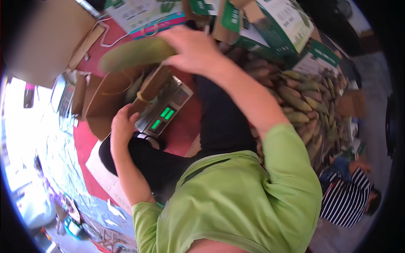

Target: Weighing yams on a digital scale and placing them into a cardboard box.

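My right hand is closed around one end of a long green vegetable, blurred by motion. It is held tilted above an open cardboard carton, and its exact kind is not clear. Inside the carton part of another greenish vegetable shows. My left hand grips the carton's near edge, fingers bent with the thumb toward the flap. The carton rests on a digital scale whose display glows green. A yellowish band lies across the carton flap.
To the right lies a big heap of long green and brownish vegetables. Printed green and white boxes stand at the back. A red mat spreads under the scale. At far right, a person in a striped top bends over.
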Tool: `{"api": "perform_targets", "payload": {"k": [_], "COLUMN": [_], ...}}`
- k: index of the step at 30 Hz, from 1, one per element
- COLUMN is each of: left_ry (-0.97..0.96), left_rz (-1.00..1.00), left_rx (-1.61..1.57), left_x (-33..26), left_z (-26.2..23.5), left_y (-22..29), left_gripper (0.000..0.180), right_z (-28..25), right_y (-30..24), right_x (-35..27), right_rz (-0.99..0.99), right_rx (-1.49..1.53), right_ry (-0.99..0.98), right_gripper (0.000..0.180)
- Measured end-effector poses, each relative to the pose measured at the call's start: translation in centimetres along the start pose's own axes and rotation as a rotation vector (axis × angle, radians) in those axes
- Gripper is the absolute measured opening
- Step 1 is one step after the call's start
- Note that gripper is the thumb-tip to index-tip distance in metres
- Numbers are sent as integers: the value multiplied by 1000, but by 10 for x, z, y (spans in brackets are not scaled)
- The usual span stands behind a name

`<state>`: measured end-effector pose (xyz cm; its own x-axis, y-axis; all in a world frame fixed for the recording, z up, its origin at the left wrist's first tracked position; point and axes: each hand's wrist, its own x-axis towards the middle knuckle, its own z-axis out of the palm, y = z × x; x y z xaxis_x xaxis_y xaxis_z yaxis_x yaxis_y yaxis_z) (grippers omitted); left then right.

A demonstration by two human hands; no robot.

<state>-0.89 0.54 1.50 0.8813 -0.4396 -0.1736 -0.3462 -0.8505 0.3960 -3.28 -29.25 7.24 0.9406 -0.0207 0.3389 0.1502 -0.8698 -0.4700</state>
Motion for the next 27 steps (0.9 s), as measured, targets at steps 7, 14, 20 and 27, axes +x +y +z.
{"api": "perform_targets", "payload": {"k": [7,14,20,27], "left_ry": [-28,-43,-100,-106], "left_rz": [73,56,34,32], "left_rx": [-21,-29,-45,-8], "left_x": [6,6,10,16], "left_z": [4,2,6,7], "left_y": [-10,-2,6,-5], "left_gripper": [41,42,44,44], "right_z": [68,15,-20,-95], "right_y": [-46,48,178,234], "right_x": [6,-77,-242,-454], "right_rz": [7,133,673,1316], "right_rx": [284,318,-99,-637], "right_ry": [-9,461,363,310], "right_gripper": [43,26,32,42]}}
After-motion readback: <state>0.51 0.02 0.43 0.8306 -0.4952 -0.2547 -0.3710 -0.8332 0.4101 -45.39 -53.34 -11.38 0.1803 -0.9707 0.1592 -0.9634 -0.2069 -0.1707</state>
